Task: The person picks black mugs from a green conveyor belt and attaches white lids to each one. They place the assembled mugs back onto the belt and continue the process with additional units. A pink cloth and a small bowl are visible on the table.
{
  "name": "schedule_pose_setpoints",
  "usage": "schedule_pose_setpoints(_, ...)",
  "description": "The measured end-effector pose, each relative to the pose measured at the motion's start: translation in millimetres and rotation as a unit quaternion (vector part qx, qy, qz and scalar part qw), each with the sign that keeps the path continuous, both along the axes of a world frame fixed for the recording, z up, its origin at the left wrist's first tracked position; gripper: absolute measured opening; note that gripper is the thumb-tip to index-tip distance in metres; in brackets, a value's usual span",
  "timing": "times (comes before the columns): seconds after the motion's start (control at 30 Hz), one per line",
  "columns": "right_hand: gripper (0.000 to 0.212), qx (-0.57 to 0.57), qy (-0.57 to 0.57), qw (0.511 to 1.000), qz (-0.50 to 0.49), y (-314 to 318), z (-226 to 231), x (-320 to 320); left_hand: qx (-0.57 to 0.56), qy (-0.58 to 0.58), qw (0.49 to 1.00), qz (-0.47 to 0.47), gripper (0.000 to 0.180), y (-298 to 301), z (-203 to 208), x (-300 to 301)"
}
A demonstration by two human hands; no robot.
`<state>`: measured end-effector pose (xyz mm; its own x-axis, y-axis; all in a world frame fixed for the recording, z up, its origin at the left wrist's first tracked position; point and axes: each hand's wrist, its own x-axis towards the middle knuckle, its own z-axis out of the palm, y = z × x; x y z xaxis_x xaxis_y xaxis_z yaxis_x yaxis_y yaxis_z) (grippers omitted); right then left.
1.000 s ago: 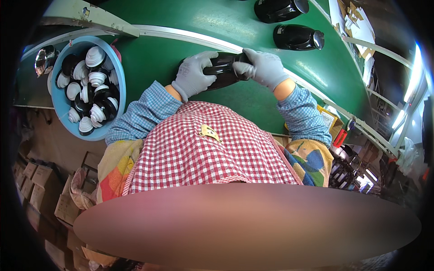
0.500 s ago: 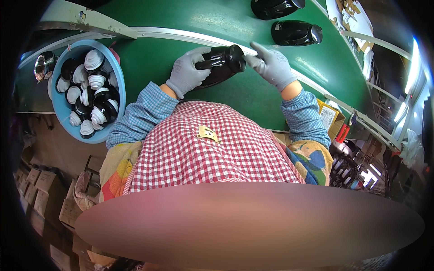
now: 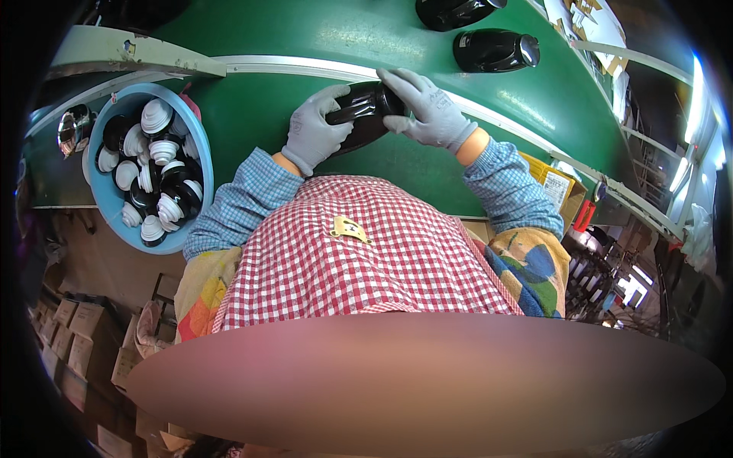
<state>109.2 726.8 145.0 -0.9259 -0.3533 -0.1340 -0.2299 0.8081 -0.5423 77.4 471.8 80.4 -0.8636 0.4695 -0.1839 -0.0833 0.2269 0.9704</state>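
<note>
A glossy black vacuum jug (image 3: 366, 130) with a side handle lies tilted over the green table in front of my apron. My left hand (image 3: 314, 131), in a grey glove, is closed round its handle. At the jug's top end, the fingers and thumb of my right hand (image 3: 431, 113), gloved the same way, are wrapped round the cap and cover most of it. Left of me, a light blue basin (image 3: 200, 145) holds several black stoppers with white threads (image 3: 157, 116).
Two more black jugs, one (image 3: 496, 51) nearer and one (image 3: 458, 9) at the picture's edge, lie on the green table (image 3: 259, 114) beyond a white rail (image 3: 305, 69). A yellow carton (image 3: 551, 183) stands at the right. Brown boxes (image 3: 88, 320) are stacked at lower left.
My right hand has moved left from just beside the jug and closed round its cap end. My left hand still grips the handle.
</note>
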Motion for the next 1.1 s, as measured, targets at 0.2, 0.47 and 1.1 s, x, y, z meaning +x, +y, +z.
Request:
schedule_pose_setpoints(0.2,0.069,-0.049,-0.202,0.926,-0.315,-20.1,2.7,-19.3,0.011,0.134,0.991,-0.019,0.025,26.1,-13.2,14.9)
schedule_pose_setpoints(0.47,0.075,0.133,0.089,0.965,-0.207,11.1,53.3,-86.8,0.12,0.244,0.962,0.035,0.045,25.0,7.8,-92.0)
schedule_pose_setpoints(1.1,0.044,-0.081,0.142,0.983,-0.088,30.6,44.7,-108.1,0.022,0.038,0.94,0.339,0.054,-10.4,-82.9,-400.7)
